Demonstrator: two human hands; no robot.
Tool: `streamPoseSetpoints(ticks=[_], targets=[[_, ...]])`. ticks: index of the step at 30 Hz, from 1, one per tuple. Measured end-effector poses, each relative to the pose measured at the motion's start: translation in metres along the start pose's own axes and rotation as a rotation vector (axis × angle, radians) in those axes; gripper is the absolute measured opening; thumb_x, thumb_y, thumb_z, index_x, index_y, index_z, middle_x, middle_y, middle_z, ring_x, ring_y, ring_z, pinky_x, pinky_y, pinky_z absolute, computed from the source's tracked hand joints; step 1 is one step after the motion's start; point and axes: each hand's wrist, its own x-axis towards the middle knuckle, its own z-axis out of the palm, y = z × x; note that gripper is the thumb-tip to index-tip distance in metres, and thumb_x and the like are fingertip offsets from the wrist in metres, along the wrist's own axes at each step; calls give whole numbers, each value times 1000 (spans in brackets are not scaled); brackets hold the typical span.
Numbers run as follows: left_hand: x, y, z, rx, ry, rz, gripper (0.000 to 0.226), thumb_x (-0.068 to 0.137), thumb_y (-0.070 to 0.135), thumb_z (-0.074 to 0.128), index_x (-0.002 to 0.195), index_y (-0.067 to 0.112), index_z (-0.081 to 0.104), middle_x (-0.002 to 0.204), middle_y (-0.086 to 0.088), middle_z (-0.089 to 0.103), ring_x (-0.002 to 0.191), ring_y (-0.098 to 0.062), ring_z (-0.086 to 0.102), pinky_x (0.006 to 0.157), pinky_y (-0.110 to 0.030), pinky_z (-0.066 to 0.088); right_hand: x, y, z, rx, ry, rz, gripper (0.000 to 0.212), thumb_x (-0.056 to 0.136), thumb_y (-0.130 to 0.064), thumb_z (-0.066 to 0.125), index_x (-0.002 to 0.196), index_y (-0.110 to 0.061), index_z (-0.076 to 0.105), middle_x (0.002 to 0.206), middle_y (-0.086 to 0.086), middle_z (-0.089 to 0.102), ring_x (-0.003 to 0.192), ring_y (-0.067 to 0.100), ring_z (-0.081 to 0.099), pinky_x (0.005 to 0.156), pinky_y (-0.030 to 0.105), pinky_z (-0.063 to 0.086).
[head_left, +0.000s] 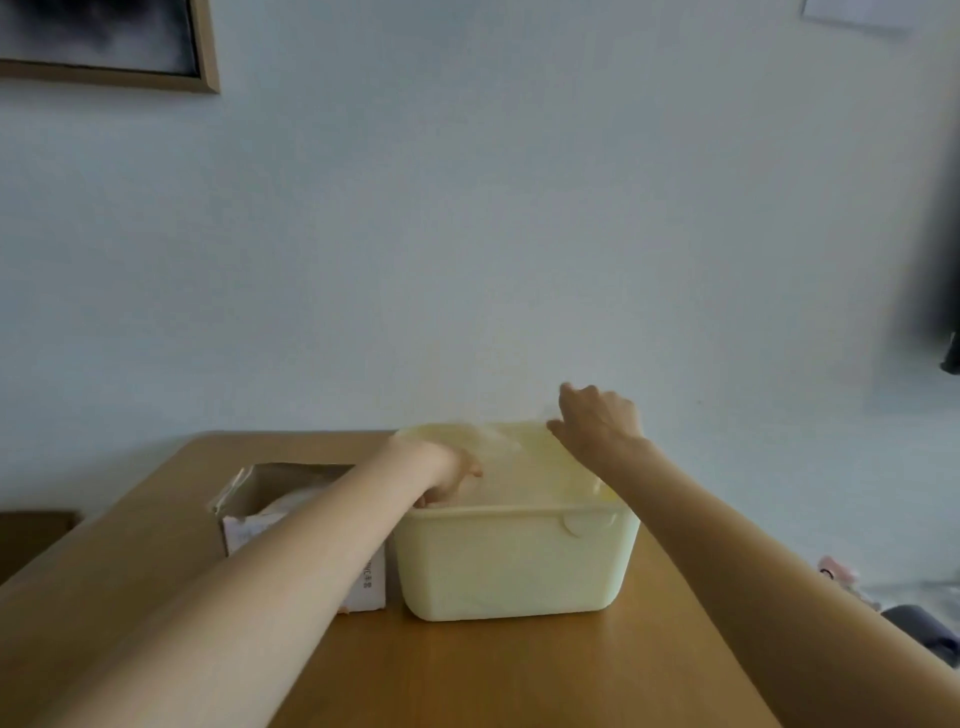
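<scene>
Open carton (270, 486) just beside pale bin (509, 566)

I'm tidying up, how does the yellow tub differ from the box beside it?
The yellow tub is plastic with rounded corners; the box is card, its top flaps open. The tub looks wider than the box. The left hand dips into the tub, not the box. Both stand on the table.

Framed pic (98, 41) top-left on wall; wooden table (519, 675); open cardboard box (270, 488) on it
</scene>
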Motion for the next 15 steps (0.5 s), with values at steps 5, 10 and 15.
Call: streamPoseSetpoints(ticks=[5, 10, 15], targets=[[3, 7, 0, 101, -83, 10, 73, 95, 3, 45, 151, 28, 4, 137, -11, 46, 113, -30, 54, 87, -33, 45, 5, -16, 1, -44, 189, -339, 15, 93, -4, 41, 102, -9, 52, 103, 7, 55, 95, 26, 55, 63, 31, 34], [4, 0, 4, 197, -93, -11, 54, 99, 22, 40, 150, 25, 19, 145, -3, 36, 124, -23, 43, 91, -29, 36, 12, -12, 21, 174, -160, -370, 19, 93, -16, 53, 108, -13, 63, 113, 5, 56, 88, 23, 61, 69, 31, 52], [9, -3, 8, 319, -29, 56, 45, 97, 51, 33, 131, 25, 46, 103, 4, 53, 81, -11, 48, 76, -23, 37, 22, -13, 49, 109, -863, -156, 62, 93, -30, 53, 147, -26, 23, 147, 4, 34, 125, 27, 45, 100, 37, 40]])
